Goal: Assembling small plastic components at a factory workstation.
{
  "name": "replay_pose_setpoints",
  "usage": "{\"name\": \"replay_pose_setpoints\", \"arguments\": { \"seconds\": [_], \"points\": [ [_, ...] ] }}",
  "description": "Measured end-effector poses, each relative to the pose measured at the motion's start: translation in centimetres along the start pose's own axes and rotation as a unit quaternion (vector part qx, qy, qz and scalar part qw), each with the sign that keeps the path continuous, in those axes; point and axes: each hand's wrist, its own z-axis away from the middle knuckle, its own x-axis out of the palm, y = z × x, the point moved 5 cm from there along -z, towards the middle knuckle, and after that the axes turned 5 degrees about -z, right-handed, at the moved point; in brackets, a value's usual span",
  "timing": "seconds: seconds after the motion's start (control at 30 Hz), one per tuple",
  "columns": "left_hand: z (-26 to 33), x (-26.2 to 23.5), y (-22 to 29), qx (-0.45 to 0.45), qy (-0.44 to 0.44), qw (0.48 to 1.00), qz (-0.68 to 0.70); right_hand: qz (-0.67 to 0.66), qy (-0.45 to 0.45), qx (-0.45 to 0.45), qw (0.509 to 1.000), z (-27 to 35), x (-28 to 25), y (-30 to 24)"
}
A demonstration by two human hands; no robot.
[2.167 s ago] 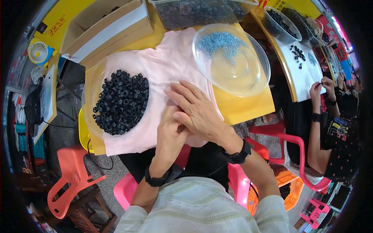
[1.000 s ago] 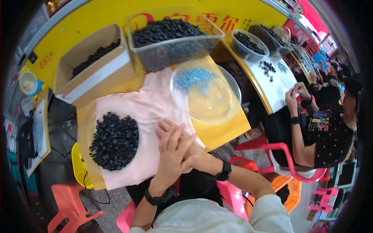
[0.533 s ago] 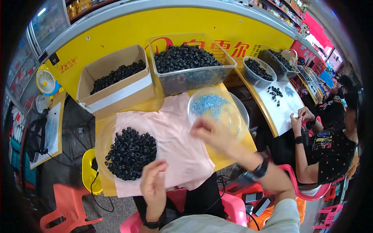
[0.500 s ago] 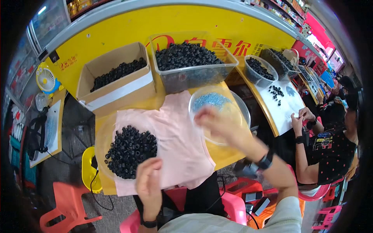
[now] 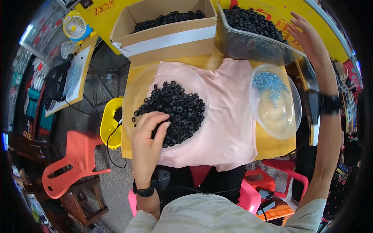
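Note:
My left hand is over the heap of small black pieces with round holes in a round clear tray. Its fingers curl in, and a narrow gap separates thumb from forefinger; I make out nothing held between them. Raised at the upper right, my right hand has its fingers spread by the right end of a clear plastic bin. That bin is filled with similar black pieces. A pink cloth lies partly under the tray. Tiny light blue pieces sit in an oval-looking clear container right of the cloth.
A cardboard box of black pieces stands at the back of the yellow table. Left of it are a yellow bin, a red plastic chair and a side table with a small fan.
The view has turned and shifted. My right hand has gone from above the blue pieces to the clear bin. My left hand has moved from the tray's near edge onto the black pieces.

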Motion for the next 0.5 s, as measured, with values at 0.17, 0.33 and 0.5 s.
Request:
{"name": "replay_pose_setpoints", "arguments": {
  "seconds": [0.17,0.33,0.5],
  "points": [
    [-1.1,3.0,1.3,0.079,-0.045,0.993,-0.08,0.133,-0.008,0.08,0.988,10.6,-0.2,0.0],
    [-1.0,4.1,0.4,0.074,-0.045,0.988,-0.126,0.339,-0.069,0.092,0.934,17.7,-2.5,2.8],
    [-0.8,4.0,1.1,0.066,-0.053,0.988,-0.128,0.514,-0.06,0.02,0.856,21.5,-3.6,4.9]
  ]
}}
